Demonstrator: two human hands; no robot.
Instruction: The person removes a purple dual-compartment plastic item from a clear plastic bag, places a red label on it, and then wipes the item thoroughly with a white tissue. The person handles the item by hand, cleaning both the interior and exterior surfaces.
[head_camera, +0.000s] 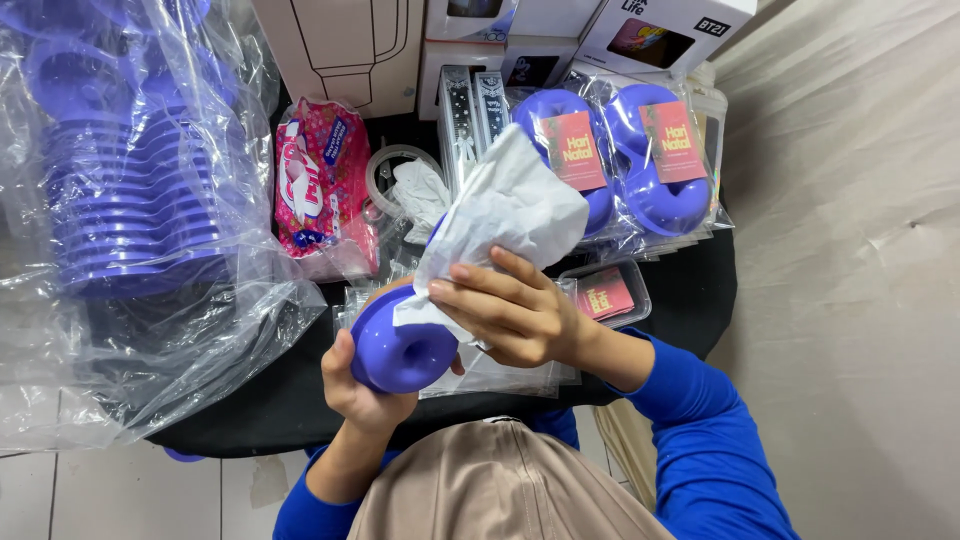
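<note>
Near the table's front edge: left hand (362, 388) cupping glossy purple ring-shaped dish (400, 345), right hand (510, 310) pinching crumpled white tissue (510, 205) against it.

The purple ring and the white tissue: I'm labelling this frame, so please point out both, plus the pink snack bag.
purple ring (395, 352), head view, on its rounded front rim.
white tissue (510, 205), head view, on its crumpled upper part.
pink snack bag (322, 185), head view, mid-front.

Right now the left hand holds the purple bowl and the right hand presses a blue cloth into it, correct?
Not quite: the cloth is white, not blue. The head view shows the left hand holding the purple bowl while the right hand presses the white cloth against it.
</note>
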